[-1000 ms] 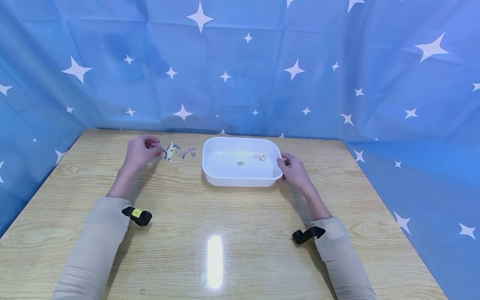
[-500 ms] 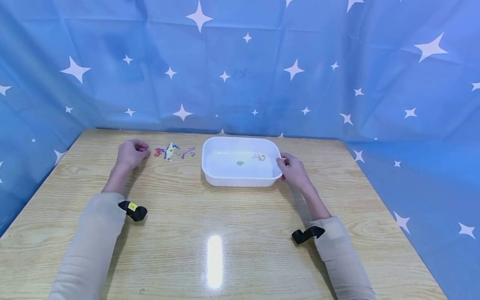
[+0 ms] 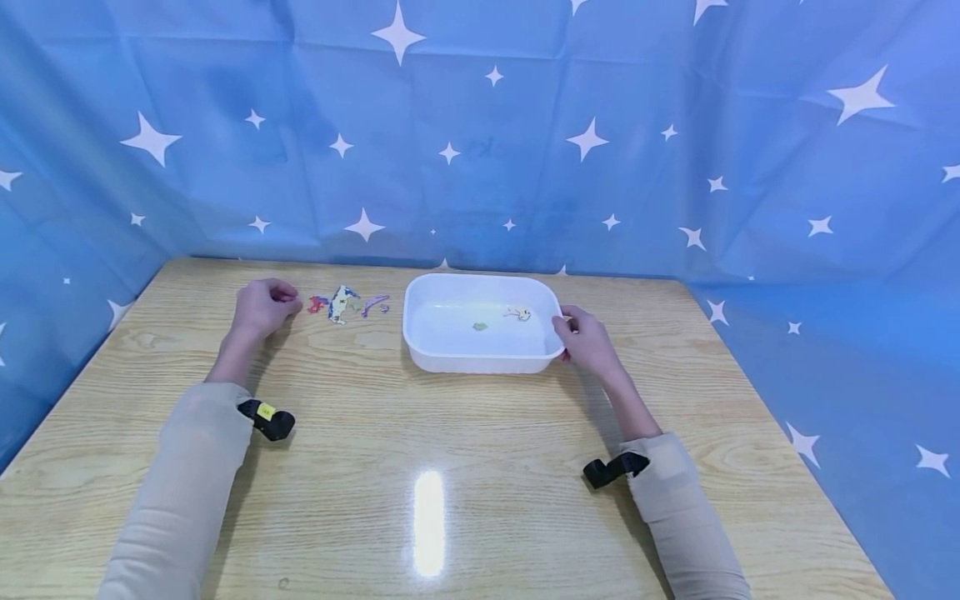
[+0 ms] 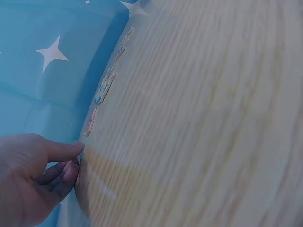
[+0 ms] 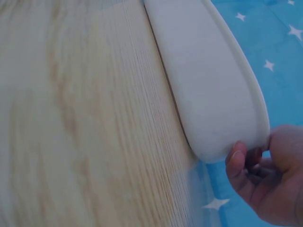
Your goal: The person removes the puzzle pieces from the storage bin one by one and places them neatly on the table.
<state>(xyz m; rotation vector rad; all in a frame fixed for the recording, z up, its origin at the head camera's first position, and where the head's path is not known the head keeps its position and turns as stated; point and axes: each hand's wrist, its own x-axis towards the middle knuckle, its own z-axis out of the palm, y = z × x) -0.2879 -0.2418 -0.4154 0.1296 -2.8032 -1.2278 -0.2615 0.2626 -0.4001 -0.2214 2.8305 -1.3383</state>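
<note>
At the table's far left, my left hand (image 3: 264, 307) brings thumb and fingertips together. In the left wrist view they pinch the edge of a small thin piece (image 4: 81, 152), mostly hidden. Just right of that hand lies a red flat cutout (image 3: 317, 304), apart from the fingers. Beside it are a pale-and-blue cutout shaped like an animal (image 3: 341, 305) and a purple strip (image 3: 373, 305). My right hand (image 3: 588, 340) grips the right end of a white plastic tub (image 3: 480, 364), thumb at the rim and fingers underneath. Inside lie a green piece (image 3: 480, 327) and a pale yellow piece (image 3: 522, 313).
The wooden table (image 3: 360, 467) fills the foreground, with a bright reflection near the middle. A blue curtain with white stars (image 3: 465, 150) hangs behind the table's back edge and along its sides. Each sleeve carries a black wrist camera (image 3: 273, 422).
My left hand has moved a little left, off the red cutout, which now shows fully on the table. Over the last half second it stays put. My right hand and the tub have not moved.
</note>
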